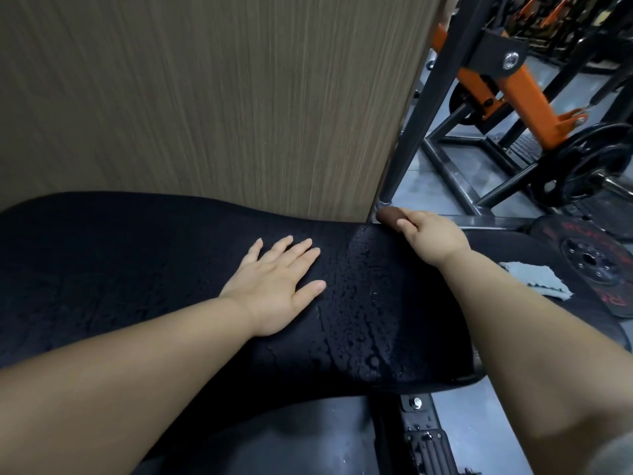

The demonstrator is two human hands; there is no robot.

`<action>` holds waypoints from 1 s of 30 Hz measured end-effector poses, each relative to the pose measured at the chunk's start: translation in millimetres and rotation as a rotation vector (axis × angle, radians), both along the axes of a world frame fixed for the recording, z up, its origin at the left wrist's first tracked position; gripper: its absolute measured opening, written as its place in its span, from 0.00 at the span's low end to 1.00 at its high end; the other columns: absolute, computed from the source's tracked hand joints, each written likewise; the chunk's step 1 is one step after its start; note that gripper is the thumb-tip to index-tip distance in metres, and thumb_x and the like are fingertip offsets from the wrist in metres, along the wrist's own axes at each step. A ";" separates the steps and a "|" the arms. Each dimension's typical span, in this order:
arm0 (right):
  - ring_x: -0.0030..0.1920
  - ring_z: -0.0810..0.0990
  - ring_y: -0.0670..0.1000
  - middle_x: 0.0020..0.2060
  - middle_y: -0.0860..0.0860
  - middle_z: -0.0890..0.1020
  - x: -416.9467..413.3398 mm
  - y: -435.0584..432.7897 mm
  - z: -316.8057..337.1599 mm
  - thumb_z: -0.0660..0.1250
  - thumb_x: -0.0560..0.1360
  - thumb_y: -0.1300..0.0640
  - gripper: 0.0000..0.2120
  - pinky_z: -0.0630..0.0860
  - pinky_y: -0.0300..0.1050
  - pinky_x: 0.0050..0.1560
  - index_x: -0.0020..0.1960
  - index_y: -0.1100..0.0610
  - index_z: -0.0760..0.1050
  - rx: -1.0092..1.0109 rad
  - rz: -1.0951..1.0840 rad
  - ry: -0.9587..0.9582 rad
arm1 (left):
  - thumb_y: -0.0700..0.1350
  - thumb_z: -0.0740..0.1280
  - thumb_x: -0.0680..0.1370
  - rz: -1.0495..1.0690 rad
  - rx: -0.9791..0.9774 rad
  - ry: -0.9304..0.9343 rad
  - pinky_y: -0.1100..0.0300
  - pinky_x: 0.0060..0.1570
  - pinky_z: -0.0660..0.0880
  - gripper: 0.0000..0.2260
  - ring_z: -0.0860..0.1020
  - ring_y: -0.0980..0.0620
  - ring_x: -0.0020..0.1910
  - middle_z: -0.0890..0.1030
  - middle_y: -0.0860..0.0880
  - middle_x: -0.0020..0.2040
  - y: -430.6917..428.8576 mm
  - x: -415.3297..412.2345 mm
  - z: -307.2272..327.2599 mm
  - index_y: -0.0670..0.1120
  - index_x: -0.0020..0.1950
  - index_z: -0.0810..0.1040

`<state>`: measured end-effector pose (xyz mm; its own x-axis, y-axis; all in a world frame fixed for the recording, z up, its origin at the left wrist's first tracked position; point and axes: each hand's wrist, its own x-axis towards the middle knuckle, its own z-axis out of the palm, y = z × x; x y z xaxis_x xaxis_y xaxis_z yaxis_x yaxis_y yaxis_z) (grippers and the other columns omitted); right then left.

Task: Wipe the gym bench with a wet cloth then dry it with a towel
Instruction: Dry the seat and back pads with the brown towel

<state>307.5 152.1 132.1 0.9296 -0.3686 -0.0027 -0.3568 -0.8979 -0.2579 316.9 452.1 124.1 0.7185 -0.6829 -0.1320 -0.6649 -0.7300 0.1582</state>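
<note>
Head view: the left hand (274, 286) lies flat near the middle of the black gym bench (120, 269), fingers straight and spread. The right hand (431, 238) curls its fingers round a brown cloth (388, 216) at the pad's far edge, by its wet right end. A grey towel (537, 279) lies beyond that end.

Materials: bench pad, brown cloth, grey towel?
bench pad: black vinyl or faux leather, likely; grained, water beads on it.
brown cloth in the right hand: soft fabric, smooth bunched roll; weave unclear.
grey towel: terry-like, napped with a frayed edge.
</note>
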 end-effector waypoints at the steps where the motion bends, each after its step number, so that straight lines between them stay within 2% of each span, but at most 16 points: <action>1: 0.69 0.68 0.55 0.70 0.51 0.71 -5.7 1.0 0.7 0.54 0.82 0.46 0.22 0.64 0.48 0.66 0.74 0.47 0.65 0.017 -0.020 -0.010 | 0.64 0.41 0.79 0.000 0.001 -0.003 0.47 0.76 0.38 0.29 0.39 0.57 0.77 0.43 0.59 0.79 0.0 -0.1 -0.2 0.56 0.79 0.45; 5: 0.72 0.65 0.52 0.73 0.48 0.68 -44.6 10.6 2.6 0.57 0.81 0.47 0.23 0.61 0.44 0.69 0.75 0.47 0.63 0.052 -0.062 -0.072 | 0.64 0.40 0.79 0.002 0.008 -0.009 0.46 0.76 0.38 0.29 0.39 0.56 0.78 0.43 0.59 0.79 0.3 -0.9 1.1 0.56 0.79 0.44; 9: 0.72 0.65 0.49 0.73 0.47 0.68 -96.0 28.2 -0.3 0.59 0.80 0.49 0.22 0.59 0.40 0.69 0.74 0.48 0.65 0.018 -0.011 -0.116 | 0.64 0.40 0.80 0.003 0.014 -0.003 0.46 0.76 0.38 0.29 0.39 0.56 0.78 0.42 0.59 0.79 1.1 -1.5 2.6 0.56 0.79 0.44; 13: 0.70 0.68 0.48 0.70 0.44 0.70 -153.1 47.4 -3.1 0.63 0.79 0.53 0.21 0.55 0.28 0.63 0.72 0.50 0.69 0.015 -0.012 -0.190 | 0.63 0.40 0.81 0.001 -0.002 0.002 0.46 0.76 0.38 0.28 0.39 0.56 0.78 0.43 0.58 0.79 1.1 -3.1 3.1 0.56 0.80 0.45; 15: 0.69 0.69 0.47 0.67 0.42 0.70 -182.5 58.4 -10.3 0.65 0.79 0.54 0.20 0.53 0.24 0.64 0.70 0.52 0.71 0.052 -0.018 -0.258 | 0.63 0.40 0.81 -0.002 -0.006 0.004 0.46 0.76 0.38 0.28 0.39 0.55 0.78 0.43 0.58 0.79 1.4 -4.0 4.1 0.56 0.80 0.44; 18: 0.69 0.66 0.40 0.67 0.42 0.70 -213.2 73.3 -22.5 0.60 0.78 0.48 0.21 0.54 0.25 0.68 0.69 0.53 0.73 0.091 -0.009 -0.315 | 0.64 0.41 0.81 -0.008 -0.018 0.004 0.46 0.76 0.38 0.28 0.40 0.55 0.78 0.43 0.58 0.79 2.3 -4.1 5.2 0.55 0.80 0.45; 21: 0.70 0.60 0.34 0.67 0.44 0.71 -217.0 73.1 -23.1 0.57 0.77 0.47 0.23 0.54 0.28 0.69 0.68 0.54 0.73 0.042 0.092 -0.313 | 0.64 0.41 0.81 -0.009 -0.023 0.004 0.45 0.75 0.38 0.29 0.40 0.55 0.78 0.43 0.57 0.80 2.3 -3.9 5.7 0.55 0.80 0.45; 23: 0.70 0.61 0.36 0.67 0.45 0.71 -211.9 68.4 -19.8 0.56 0.78 0.47 0.23 0.54 0.29 0.70 0.69 0.54 0.72 -0.002 0.150 -0.299 | 0.64 0.41 0.81 -0.012 -0.025 0.003 0.45 0.75 0.37 0.29 0.40 0.54 0.78 0.44 0.57 0.80 1.9 -4.0 6.3 0.55 0.80 0.45; 26: 0.68 0.67 0.45 0.66 0.45 0.72 -199.8 62.0 -17.6 0.55 0.78 0.46 0.24 0.54 0.29 0.70 0.69 0.55 0.73 -0.054 0.164 -0.280 | 0.64 0.41 0.81 -0.015 -0.020 0.006 0.45 0.75 0.37 0.29 0.40 0.54 0.78 0.43 0.57 0.80 2.3 -4.4 6.0 0.54 0.80 0.45; 30: 0.66 0.68 0.45 0.66 0.45 0.72 -176.9 53.2 -11.3 0.55 0.77 0.44 0.25 0.54 0.25 0.67 0.69 0.53 0.73 -0.087 0.169 -0.251 | 0.64 0.40 0.80 -0.018 -0.014 0.006 0.44 0.75 0.37 0.30 0.39 0.54 0.78 0.43 0.57 0.80 2.3 -4.5 6.2 0.54 0.80 0.44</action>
